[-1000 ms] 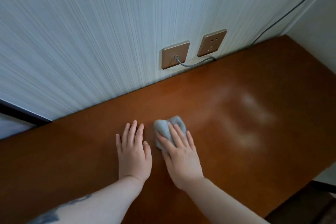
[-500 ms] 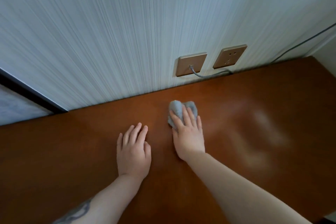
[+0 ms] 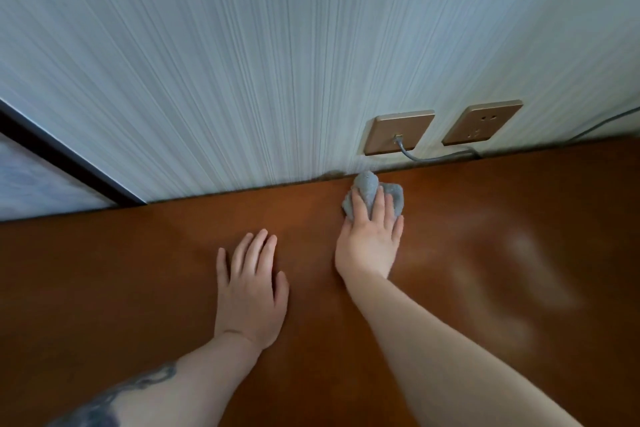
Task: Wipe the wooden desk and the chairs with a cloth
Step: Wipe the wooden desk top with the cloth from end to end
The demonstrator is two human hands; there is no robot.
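Head view of a wooden desk [image 3: 104, 288] set against a pale striped wall [image 3: 242, 62]. The right hand [image 3: 370, 239] lies with straight fingers [image 3: 379, 204] pressing a bunched grey cloth [image 3: 367, 185] onto the desk. The cloth projects beyond the fingertips, at the desk's far edge beside the wall, below the left socket plate [image 3: 398, 132]; whether it touches the wall cannot be resolved. A grey cable [image 3: 433, 158] leaves that plate. A second socket plate [image 3: 483, 121] sits to the right. The left hand [image 3: 251, 288] rests flat, fingers extended, on the desk, apart from the cloth.
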